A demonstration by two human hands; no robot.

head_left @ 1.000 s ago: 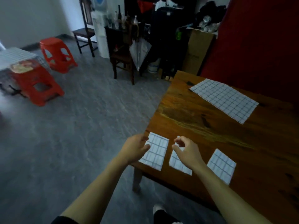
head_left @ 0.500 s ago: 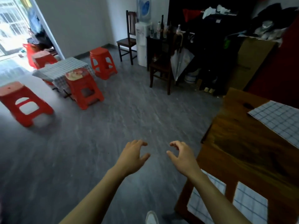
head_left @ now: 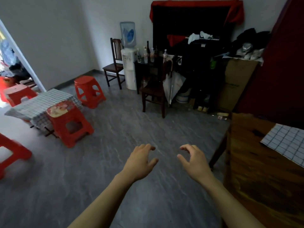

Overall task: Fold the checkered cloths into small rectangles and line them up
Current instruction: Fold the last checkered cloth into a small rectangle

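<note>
One unfolded checkered cloth (head_left: 286, 142) lies flat on the wooden table (head_left: 256, 170) at the right edge of view. The small folded cloths are out of frame. My left hand (head_left: 140, 161) and my right hand (head_left: 192, 160) hang over the grey floor, left of the table, side by side. Both have loosely curled fingers and hold nothing. A larger checkered cloth (head_left: 44, 102) covers a low stand at the far left.
Several red plastic stools (head_left: 69, 122) stand on the left. Dark wooden chairs (head_left: 154, 89), a water dispenser (head_left: 129, 66) and a cluttered dark cabinet line the back wall. A cardboard box (head_left: 235, 83) leans behind the table. Grey floor (head_left: 115, 162) lies between.
The view has swung left, away from the table. Both hands left the folded cloths and now hover over the floor. The folded cloths have dropped out of view.
</note>
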